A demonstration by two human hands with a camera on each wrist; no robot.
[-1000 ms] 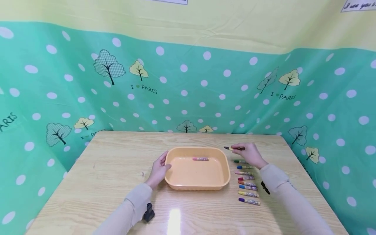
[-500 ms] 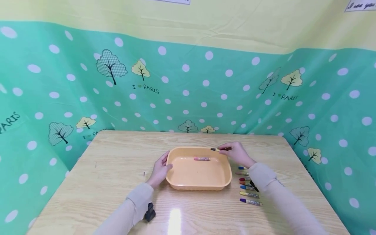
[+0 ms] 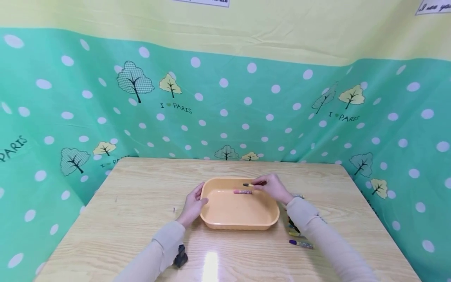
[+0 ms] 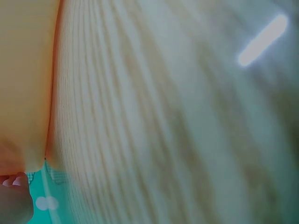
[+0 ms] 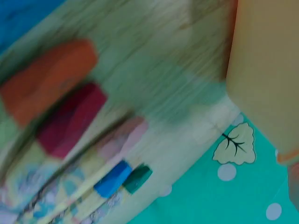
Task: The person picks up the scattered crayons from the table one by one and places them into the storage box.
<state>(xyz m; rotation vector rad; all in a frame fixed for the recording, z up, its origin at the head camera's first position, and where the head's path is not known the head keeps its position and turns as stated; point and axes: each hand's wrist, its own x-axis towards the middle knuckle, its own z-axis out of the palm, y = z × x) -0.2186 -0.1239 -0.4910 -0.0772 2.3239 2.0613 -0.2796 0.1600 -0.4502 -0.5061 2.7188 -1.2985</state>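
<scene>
A peach plastic tray (image 3: 232, 211) stands on the table; inside, toward its back, lies a pink crayon (image 3: 242, 192). My left hand (image 3: 192, 205) grips the tray's left rim, thumb on the inner side; part of this hand shows in the left wrist view's lower corner. Over the tray's back right part, my right hand (image 3: 274, 188) pinches a dark-tipped crayon (image 3: 248, 185) just above the pink one. To the right of the tray, partly covered by the right forearm, crayons lie in a column, including a purple crayon (image 3: 301, 244) and a yellow crayon (image 3: 296, 234).
Close up in the right wrist view are an orange crayon (image 5: 56, 79), a dark red crayon (image 5: 72, 121), a blue crayon (image 5: 113, 178) and a green crayon (image 5: 138, 178). A polka-dot curtain (image 3: 211, 102) hangs behind the wooden table (image 3: 141, 196).
The right hand has carried the dark-tipped crayon leftward, from beyond the tray's back right corner to over the tray. The left hand has kept its grip on the rim.
</scene>
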